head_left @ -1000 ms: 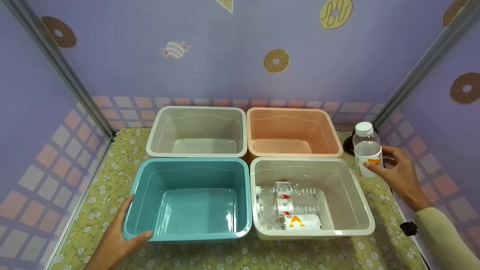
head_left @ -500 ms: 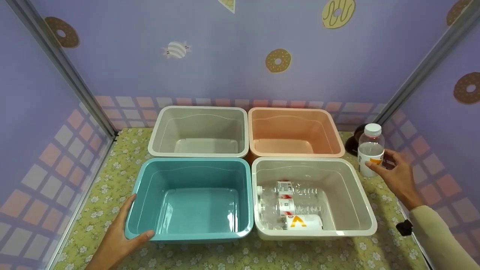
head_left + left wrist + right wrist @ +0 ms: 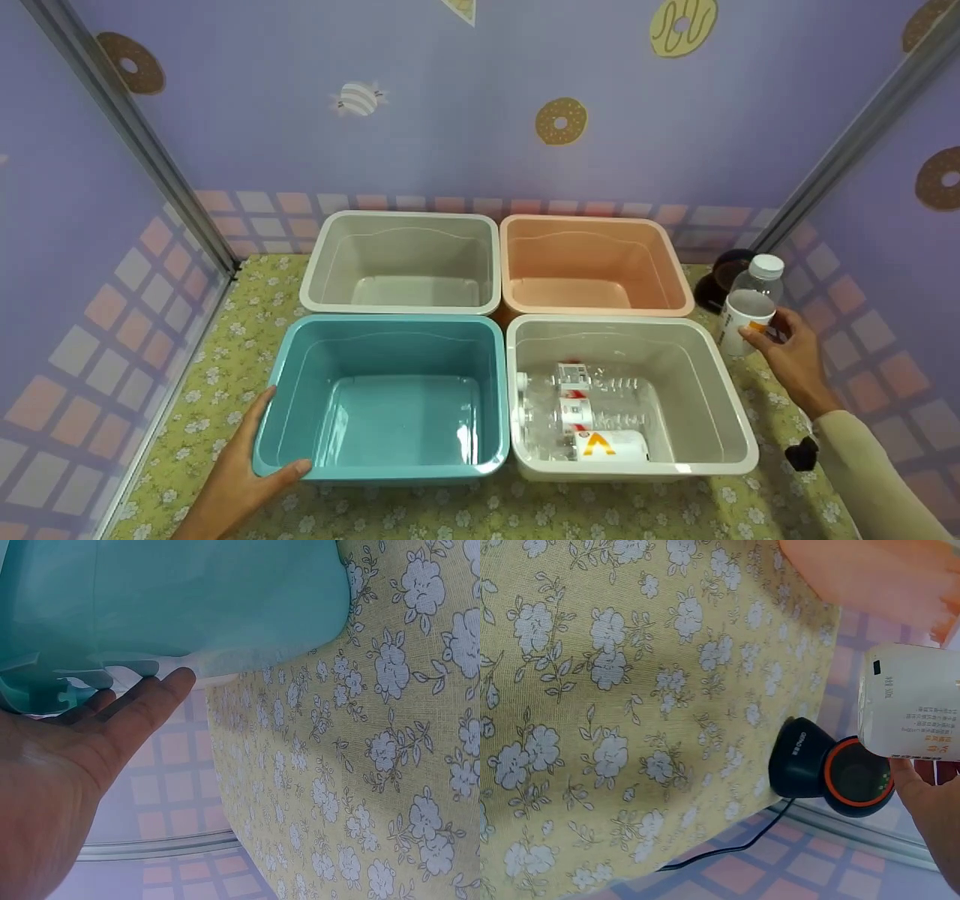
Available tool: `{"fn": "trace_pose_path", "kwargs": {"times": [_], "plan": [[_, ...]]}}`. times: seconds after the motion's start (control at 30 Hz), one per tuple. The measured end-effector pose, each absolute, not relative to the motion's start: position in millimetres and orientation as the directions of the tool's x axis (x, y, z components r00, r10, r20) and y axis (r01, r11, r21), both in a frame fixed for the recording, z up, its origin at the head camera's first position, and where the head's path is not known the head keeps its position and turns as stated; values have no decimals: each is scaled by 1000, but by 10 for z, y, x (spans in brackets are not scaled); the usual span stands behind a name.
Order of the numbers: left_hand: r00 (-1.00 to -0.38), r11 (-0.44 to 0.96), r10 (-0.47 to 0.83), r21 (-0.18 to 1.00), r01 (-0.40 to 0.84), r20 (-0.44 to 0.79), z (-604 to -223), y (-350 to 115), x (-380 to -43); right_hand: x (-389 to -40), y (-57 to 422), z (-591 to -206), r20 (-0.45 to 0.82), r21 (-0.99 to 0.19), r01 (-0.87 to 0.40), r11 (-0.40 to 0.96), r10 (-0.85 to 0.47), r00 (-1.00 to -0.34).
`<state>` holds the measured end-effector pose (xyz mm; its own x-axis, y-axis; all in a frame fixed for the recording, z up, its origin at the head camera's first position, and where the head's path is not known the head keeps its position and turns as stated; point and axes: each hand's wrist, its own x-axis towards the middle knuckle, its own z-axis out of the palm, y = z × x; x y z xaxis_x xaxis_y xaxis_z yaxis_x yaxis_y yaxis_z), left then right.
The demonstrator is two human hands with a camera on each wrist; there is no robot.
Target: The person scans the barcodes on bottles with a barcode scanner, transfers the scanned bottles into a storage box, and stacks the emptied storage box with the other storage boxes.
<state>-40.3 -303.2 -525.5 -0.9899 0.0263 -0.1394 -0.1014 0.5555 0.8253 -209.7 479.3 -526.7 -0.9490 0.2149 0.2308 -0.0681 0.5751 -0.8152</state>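
In the head view my right hand [image 3: 793, 361] grips a clear plastic bottle [image 3: 750, 315] with a white cap and a white label marked in orange. Thumb and fingers pinch its lower part, and its top leans to the right. The right wrist view shows the label side of the bottle [image 3: 911, 701] beside a black desktop barcode scanner [image 3: 855, 776] with an orange ring. My left hand [image 3: 236, 469] rests at the near left corner of a teal bin [image 3: 390, 474], thumb on the front rim. In the left wrist view its straight fingers touch the bin's outer wall under the rim.
A cream bin [image 3: 637, 466] on the right holds several clear bottles [image 3: 574, 412] lying on their sides. Behind stand a grey bin [image 3: 401, 309] and an orange bin [image 3: 592, 309]. Purple walls enclose the flowered tablecloth [image 3: 202, 397]. A black cable [image 3: 727, 851] runs from the scanner.
My right hand has moved the bottle to the right, and its top now tilts rightward with more of the scanner showing behind it. My left hand stays at the teal bin.
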Motion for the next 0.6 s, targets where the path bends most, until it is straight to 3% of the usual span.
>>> {"fn": "trace_pose_path", "kwargs": {"times": [0.6], "plan": [[-992, 558, 19, 824, -96, -128, -5295, -3051, -396, -2255, 4847, -5466, 187, -835, -37, 549, 221, -957]]}}
